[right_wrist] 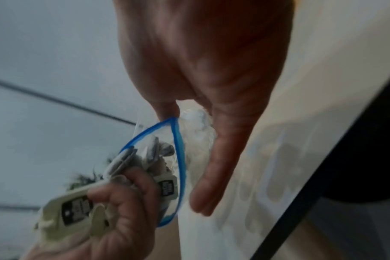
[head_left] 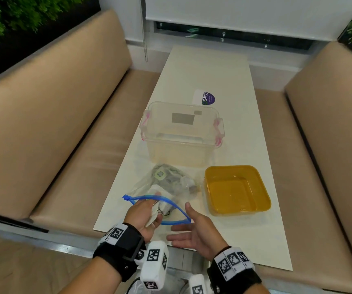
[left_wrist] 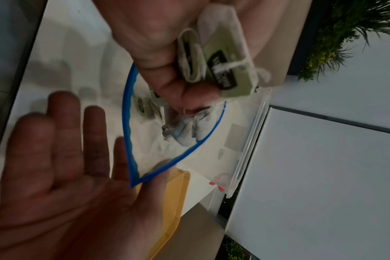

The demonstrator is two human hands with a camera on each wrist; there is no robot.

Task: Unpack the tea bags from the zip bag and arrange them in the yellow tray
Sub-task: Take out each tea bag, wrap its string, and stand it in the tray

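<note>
A clear zip bag [head_left: 171,185] with a blue zipper rim [head_left: 177,223] lies open on the white table, more tea bags [head_left: 166,177] inside it. My left hand [head_left: 147,215] grips a bunch of pale green tea bags [left_wrist: 225,65] at the bag's mouth; they also show as tea bags [right_wrist: 78,209] in the right wrist view. My right hand [head_left: 192,232] is flat and open, palm up, beside the rim's right corner, fingers straight, holding nothing. The yellow tray [head_left: 262,206] stands empty just right of the bag.
A clear lidded storage box [head_left: 181,132] with pink clips stands behind the bag. A purple-and-white sticker [head_left: 204,97] lies farther back on the table [head_left: 223,71]. Tan cushioned benches flank the table on both sides.
</note>
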